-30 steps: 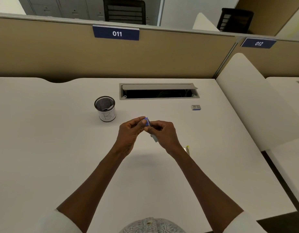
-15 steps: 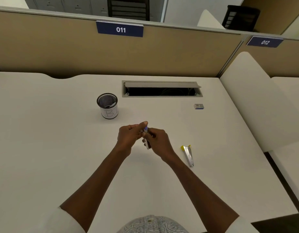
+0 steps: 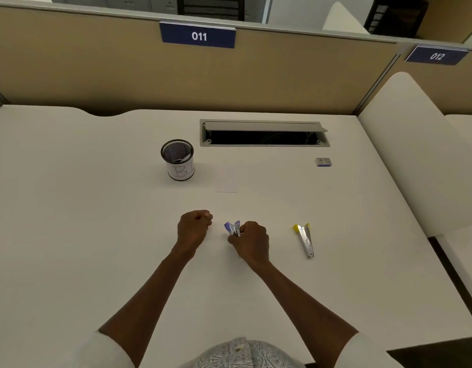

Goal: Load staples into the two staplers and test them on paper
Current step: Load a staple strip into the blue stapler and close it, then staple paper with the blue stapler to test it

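2 staplers: purple stapler [image 3: 232, 228] in right hand [image 3: 252, 241], yellow stapler [image 3: 305, 239] lying.

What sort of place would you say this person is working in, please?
Most likely an open-plan office: a white desk backed by a tan partition with numbered signs 011 and 012, plus a cable hatch set into the desktop.
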### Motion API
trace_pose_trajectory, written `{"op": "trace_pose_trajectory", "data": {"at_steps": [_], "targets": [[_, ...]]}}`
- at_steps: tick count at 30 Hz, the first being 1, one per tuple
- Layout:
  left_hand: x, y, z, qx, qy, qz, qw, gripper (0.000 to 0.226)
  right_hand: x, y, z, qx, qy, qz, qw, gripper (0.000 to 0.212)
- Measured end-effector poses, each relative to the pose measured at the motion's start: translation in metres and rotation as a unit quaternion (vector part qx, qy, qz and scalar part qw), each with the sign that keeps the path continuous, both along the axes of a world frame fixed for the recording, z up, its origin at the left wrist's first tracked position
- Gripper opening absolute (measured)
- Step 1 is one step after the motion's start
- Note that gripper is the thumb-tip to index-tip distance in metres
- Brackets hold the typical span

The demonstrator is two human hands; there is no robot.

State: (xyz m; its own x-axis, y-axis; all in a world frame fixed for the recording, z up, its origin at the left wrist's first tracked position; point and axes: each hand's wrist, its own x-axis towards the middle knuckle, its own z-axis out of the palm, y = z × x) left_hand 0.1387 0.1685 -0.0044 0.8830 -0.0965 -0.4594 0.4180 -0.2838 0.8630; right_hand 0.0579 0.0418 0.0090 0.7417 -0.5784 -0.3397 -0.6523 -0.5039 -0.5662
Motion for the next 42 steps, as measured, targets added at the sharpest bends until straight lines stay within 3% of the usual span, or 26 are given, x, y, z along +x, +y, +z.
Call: {"op": "trace_pose_trajectory", "data": {"at_steps": [5,10,22,27,33,42], "targets": [[0.000,0.018,-0.017,0.150,-0.151,-0.051,0.976,0.027,0.003,0.012,-0.010,-0.017,-0.008,-0.001,1.000,0.025],[-0.005,0.024,-0.027,0.174,-0.218,-0.091,0.956,0.033,0.008,0.016,-0.014,-0.017,-0.007,0.001,1.000,0.022],[-0.006,0.028,-0.046,0.215,-0.226,-0.173,0.934,0.047,0.007,0.021,-0.026,-0.068,-0.006,0.077,0.995,0.040],[-0.007,0.031,-0.050,0.223,-0.231,-0.188,0.928,0.050,0.013,0.014,-0.022,-0.057,-0.028,0.041,0.997,0.042],[-0.005,0.027,-0.049,0.206,-0.235,-0.169,0.935,0.049,0.054,-0.023,-0.008,-0.036,-0.091,0.031,0.995,0.035],[0.033,-0.002,-0.037,0.175,-0.239,-0.160,0.942,0.044,0.117,-0.059,-0.001,-0.016,-0.109,0.121,0.987,0.028]]}}
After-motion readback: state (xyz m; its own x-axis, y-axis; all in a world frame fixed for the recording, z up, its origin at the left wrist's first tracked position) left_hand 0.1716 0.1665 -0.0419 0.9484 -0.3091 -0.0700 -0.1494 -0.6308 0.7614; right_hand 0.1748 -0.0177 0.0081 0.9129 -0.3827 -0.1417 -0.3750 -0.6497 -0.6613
